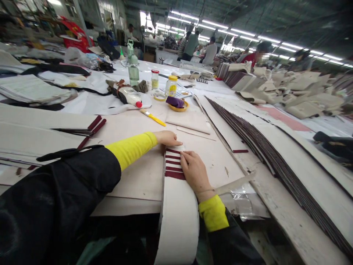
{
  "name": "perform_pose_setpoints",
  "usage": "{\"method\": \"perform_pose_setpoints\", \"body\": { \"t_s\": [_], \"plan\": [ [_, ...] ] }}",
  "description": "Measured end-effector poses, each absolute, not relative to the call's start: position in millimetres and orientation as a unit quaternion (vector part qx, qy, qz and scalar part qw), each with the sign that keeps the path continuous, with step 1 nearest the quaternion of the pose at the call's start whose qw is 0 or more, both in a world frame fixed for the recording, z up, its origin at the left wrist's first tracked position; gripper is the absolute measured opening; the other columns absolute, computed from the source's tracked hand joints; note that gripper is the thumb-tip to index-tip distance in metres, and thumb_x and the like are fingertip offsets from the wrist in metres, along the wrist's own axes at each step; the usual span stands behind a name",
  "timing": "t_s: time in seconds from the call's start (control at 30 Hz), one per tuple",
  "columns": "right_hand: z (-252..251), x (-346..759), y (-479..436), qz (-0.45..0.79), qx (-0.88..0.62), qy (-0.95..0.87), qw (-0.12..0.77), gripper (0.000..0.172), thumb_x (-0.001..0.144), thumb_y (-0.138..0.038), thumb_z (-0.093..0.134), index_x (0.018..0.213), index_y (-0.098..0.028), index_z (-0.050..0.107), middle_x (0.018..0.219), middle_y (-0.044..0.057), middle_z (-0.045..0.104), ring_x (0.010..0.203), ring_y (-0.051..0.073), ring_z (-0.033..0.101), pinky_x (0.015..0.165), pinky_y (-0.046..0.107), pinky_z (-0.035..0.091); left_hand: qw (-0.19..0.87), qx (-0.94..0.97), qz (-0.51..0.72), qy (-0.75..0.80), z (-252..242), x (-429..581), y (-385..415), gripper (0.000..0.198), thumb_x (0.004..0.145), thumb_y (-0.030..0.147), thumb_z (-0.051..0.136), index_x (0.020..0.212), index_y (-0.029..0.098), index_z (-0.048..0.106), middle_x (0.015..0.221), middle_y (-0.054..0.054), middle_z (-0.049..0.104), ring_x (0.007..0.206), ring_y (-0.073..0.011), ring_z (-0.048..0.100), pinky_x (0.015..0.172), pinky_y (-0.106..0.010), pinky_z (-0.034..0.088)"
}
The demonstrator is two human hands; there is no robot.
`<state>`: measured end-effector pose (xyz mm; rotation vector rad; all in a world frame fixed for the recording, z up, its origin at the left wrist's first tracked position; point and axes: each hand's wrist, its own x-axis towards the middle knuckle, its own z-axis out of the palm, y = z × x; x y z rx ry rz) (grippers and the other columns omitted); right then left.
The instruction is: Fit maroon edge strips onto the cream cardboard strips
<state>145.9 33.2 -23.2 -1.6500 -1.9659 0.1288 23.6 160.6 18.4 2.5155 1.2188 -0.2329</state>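
A stack of long white strips (178, 206) with dark red ends (173, 163) lies fanned in front of me on the pale worktable (138, 176). My left hand (167, 138) rests flat at the far end of the stack, fingers stretched onto the top strip. Beside it, my right hand (194, 171) presses on the strips' right edge, fingers curled down against the red ends. Both arms wear yellow cuffs under black sleeves.
A yellow-handled brush (152, 117), a glue bottle (130, 96), jars (171, 85) and a yellow dish (178, 106) stand beyond my hands. A long row of overlapped dark-edged strips (275, 162) runs along the right. Loose red-tipped strips (88, 129) lie left. People work at the far tables.
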Motion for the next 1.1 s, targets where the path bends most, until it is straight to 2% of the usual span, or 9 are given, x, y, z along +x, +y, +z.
{"method": "perform_pose_setpoints", "body": {
  "t_s": [0.13, 0.33, 0.47, 0.63, 0.93, 1.1],
  "plan": [
    [-22.6, 146.0, 33.4, 0.048, -0.618, -0.733, 0.280, 0.029, 0.085, -0.021, 0.037, 0.097, -0.016, 0.063, 0.093, 0.008, 0.061, 0.091, 0.019, 0.054, 0.083, 0.031, 0.042, 0.170, 0.902, -0.086, 0.388, 17.0, 28.1, 156.6, 0.034, 0.072, 0.036, 0.055, 0.097, 0.016, 0.062, 0.093, -0.004, 0.065, 0.080, -0.0159, 0.058, 0.067, -0.020, 0.042],
    [-22.8, 145.6, 33.8, 0.040, -0.617, -0.734, 0.280, 0.026, 0.084, -0.019, 0.038, 0.091, -0.018, 0.063, 0.091, 0.007, 0.062, 0.089, 0.018, 0.054, 0.081, 0.030, 0.042, 0.140, 0.929, -0.040, 0.340, 11.1, 34.6, 146.4, 0.035, 0.073, 0.017, 0.053, 0.108, 0.016, 0.059, 0.107, -0.006, 0.059, 0.096, -0.0165, 0.054, 0.081, -0.021, 0.040],
    [-23.0, 145.7, 34.1, 0.038, -0.620, -0.734, 0.273, 0.026, 0.084, -0.018, 0.038, 0.091, -0.017, 0.063, 0.090, 0.007, 0.061, 0.089, 0.019, 0.053, 0.081, 0.030, 0.041, 0.109, 0.939, -0.006, 0.325, 6.1, 32.4, 136.8, 0.028, 0.079, 0.015, 0.045, 0.103, 0.015, 0.061, 0.101, -0.009, 0.058, 0.094, -0.0198, 0.054, 0.082, -0.027, 0.040],
    [-21.9, 145.6, 33.6, 0.038, -0.622, -0.734, 0.271, 0.026, 0.084, -0.017, 0.038, 0.089, -0.017, 0.063, 0.089, 0.008, 0.062, 0.088, 0.019, 0.054, 0.081, 0.031, 0.042, 0.057, 0.953, 0.013, 0.297, 4.3, 29.5, 126.8, 0.023, 0.079, 0.011, 0.042, 0.090, 0.013, 0.062, 0.090, -0.009, 0.056, 0.086, -0.0192, 0.055, 0.077, -0.028, 0.041],
    [-23.3, 145.2, 33.2, 0.042, -0.620, -0.735, 0.273, 0.024, 0.083, -0.017, 0.038, 0.083, -0.017, 0.062, 0.087, 0.007, 0.061, 0.087, 0.018, 0.053, 0.081, 0.030, 0.041, -0.018, 0.964, 0.020, 0.265, -0.7, 30.1, 108.4, 0.023, 0.084, 0.011, 0.037, 0.093, 0.009, 0.059, 0.096, -0.011, 0.053, 0.087, -0.0205, 0.049, 0.074, -0.029, 0.041],
    [-24.4, 147.4, 36.0, 0.029, -0.630, -0.733, 0.255, 0.023, 0.084, -0.018, 0.037, 0.086, -0.016, 0.060, 0.086, 0.007, 0.060, 0.085, 0.018, 0.053, 0.080, 0.030, 0.041, 0.005, 0.967, 0.015, 0.253, -3.3, 23.0, 113.0, 0.025, 0.083, 0.013, 0.040, 0.102, 0.011, 0.056, 0.099, -0.011, 0.052, 0.089, -0.0201, 0.048, 0.077, -0.030, 0.041]
  ]
}}
